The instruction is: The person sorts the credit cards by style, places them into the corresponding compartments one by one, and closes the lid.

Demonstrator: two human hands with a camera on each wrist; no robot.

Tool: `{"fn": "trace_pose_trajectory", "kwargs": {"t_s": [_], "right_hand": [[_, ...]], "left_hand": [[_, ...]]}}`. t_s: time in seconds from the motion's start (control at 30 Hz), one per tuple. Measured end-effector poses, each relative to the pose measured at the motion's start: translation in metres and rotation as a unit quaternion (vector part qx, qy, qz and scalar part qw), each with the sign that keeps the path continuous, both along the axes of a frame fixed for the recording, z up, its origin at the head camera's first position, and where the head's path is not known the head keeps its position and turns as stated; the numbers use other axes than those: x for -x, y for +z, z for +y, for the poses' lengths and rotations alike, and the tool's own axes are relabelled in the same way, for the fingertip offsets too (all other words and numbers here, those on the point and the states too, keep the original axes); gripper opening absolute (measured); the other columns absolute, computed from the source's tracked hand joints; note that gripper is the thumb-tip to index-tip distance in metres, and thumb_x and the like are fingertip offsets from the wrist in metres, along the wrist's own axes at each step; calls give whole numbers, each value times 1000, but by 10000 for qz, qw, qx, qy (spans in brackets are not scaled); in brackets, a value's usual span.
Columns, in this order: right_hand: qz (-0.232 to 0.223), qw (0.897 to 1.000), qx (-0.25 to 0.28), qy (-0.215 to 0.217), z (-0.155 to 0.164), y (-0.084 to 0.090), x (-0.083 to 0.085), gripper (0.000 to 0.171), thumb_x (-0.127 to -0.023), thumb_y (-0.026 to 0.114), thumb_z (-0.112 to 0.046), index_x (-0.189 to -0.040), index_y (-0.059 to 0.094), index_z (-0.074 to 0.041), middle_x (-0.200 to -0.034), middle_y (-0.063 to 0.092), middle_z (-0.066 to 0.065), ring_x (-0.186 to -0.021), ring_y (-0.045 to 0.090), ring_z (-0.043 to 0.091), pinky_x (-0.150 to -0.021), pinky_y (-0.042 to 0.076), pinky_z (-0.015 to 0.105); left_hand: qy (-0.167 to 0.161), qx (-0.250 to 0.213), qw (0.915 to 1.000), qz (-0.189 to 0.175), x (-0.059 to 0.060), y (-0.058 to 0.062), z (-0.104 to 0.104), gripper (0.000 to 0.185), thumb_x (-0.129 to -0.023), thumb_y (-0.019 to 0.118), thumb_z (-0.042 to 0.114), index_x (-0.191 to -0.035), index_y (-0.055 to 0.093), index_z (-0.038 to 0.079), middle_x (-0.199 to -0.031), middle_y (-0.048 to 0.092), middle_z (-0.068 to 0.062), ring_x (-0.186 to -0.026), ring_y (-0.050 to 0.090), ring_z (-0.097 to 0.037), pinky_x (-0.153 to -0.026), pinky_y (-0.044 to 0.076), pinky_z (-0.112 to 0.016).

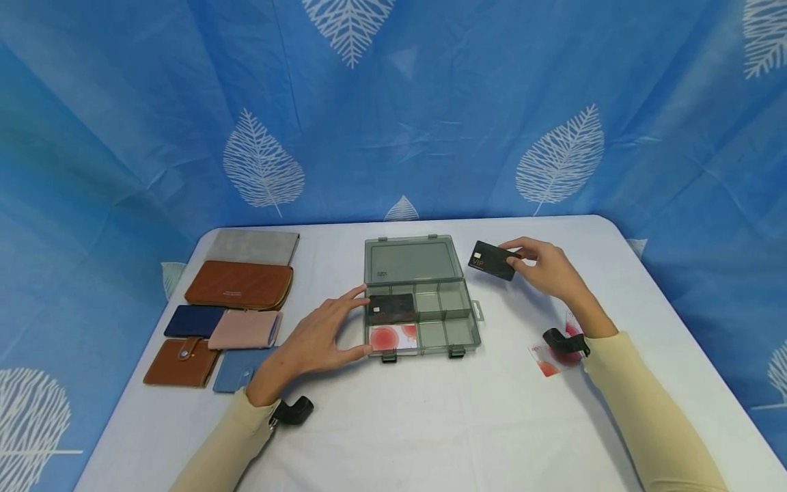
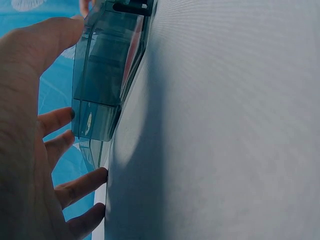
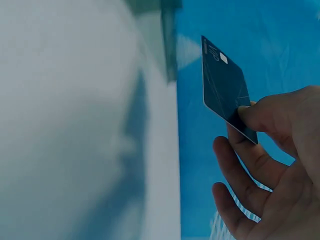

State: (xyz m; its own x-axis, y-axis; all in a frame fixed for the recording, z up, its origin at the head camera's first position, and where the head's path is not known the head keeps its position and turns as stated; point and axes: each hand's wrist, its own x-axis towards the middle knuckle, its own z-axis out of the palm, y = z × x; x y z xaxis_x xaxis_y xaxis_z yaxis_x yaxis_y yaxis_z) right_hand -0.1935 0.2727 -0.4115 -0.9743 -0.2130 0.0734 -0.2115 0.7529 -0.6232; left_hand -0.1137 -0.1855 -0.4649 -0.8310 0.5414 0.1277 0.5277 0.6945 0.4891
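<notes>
My right hand point(image 1: 544, 270) pinches a black VIP card point(image 1: 492, 260) by one end, between thumb and fingers, raised to the right of the box. In the right wrist view the card point(image 3: 225, 90) stands tilted with its chip showing. A translucent green compartment box point(image 1: 447, 333) lies with its lid point(image 1: 413, 260) swung back. Inside its left compartments are another black card point(image 1: 391, 309) and a red-and-white card point(image 1: 393, 337). My left hand point(image 1: 322, 335) spreads along the box's left side, thumb near the front corner and fingertips at the wall, as the left wrist view also shows.
At the left lie several wallets: grey point(image 1: 253, 247), large brown point(image 1: 240, 284), navy point(image 1: 194, 320), pink point(image 1: 244, 329), brown with a strap point(image 1: 181, 363) and light blue point(image 1: 237, 370). Red-and-white cards point(image 1: 546, 362) lie partly hidden under the right wrist. A blue curtain point(image 1: 406, 137) hangs behind the table.
</notes>
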Motion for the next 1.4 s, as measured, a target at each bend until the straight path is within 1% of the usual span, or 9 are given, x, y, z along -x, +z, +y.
{"fn": "trace_pose_trajectory", "kwargs": {"t_s": [0.2, 0.33, 0.47, 0.57, 0.67, 0.83, 1.07, 1.23, 1.4], "right_hand": [[221, 9987, 204, 412, -39, 0, -4, 30, -106, 67, -9, -135, 73, -9, -133, 70, 28, -129, 63, 54, -92, 54, 63], [196, 9971, 382, 634, -62, -4, -7, 30, -106, 69, -10, -135, 74, -13, -136, 71, 23, -130, 64, 51, -85, 54, 57], [143, 9951, 506, 842, -81, -7, -13, 30, -106, 70, -12, -136, 74, -15, -139, 70, 17, -131, 64, 47, -91, 56, 58], [135, 9940, 585, 912, -93, -8, -17, 30, -106, 71, -13, -135, 73, -15, -136, 72, 16, -131, 64, 45, -71, 54, 46], [157, 9936, 624, 923, -103, -12, -22, 29, -105, 73, -12, -133, 73, -14, -130, 74, 16, -127, 67, 43, -58, 42, 39], [366, 9916, 549, 1114, -114, -19, -29, 25, -104, 74, -11, -128, 70, -11, -122, 77, 14, -116, 72, 37, -71, 51, 43], [654, 9889, 313, 1299, -128, -24, -37, 22, -102, 76, -11, -124, 71, -10, -117, 77, 10, -103, 74, 30, -67, 48, 39], [1175, 9825, -18, 1448, -136, -29, -40, 22, -99, 80, -9, -120, 75, -10, -114, 79, 9, -100, 75, 27, -84, 58, 48], [1410, 9781, -329, 1498, -140, -32, -42, 20, -98, 80, -8, -117, 78, -12, -109, 80, 7, -98, 74, 29, -103, 49, 62]], "left_hand": [[-5, 0, 10000, 14, 0, 1, 0, 89, -91, 78, 59, -164, 47, 17, -177, 29, 4, -147, 50, -34, -107, 49, -65], [7, 16, 10000, -25, -1, 1, 0, 90, -91, 78, 59, -164, 47, 17, -177, 28, 4, -147, 50, -34, -107, 49, -64], [47, 37, 10000, -35, 1, 2, 1, 91, -90, 78, 59, -164, 46, 17, -177, 28, 4, -147, 50, -34, -108, 48, -64], [82, 65, 9999, -59, 2, 4, 2, 91, -90, 79, 60, -164, 46, 18, -177, 28, 5, -147, 50, -34, -109, 48, -64], [84, 75, 9999, -73, 2, 4, 1, 91, -90, 79, 60, -164, 47, 18, -177, 29, 5, -147, 50, -34, -109, 48, -64], [65, 82, 9999, -79, 2, 3, 1, 91, -90, 78, 61, -163, 47, 18, -177, 29, 4, -148, 49, -34, -111, 47, -64], [83, 80, 9999, -36, 1, 3, 2, 90, -89, 79, 60, -163, 48, 18, -177, 30, 4, -147, 50, -34, -110, 47, -65], [99, 71, 9999, -71, 1, 2, 2, 91, -90, 78, 61, -164, 47, 19, -177, 29, 5, -147, 51, -34, -109, 48, -65], [90, 69, 9999, -77, 1, 1, 1, 91, -90, 78, 61, -164, 46, 19, -177, 29, 4, -146, 51, -33, -108, 48, -64]]}}
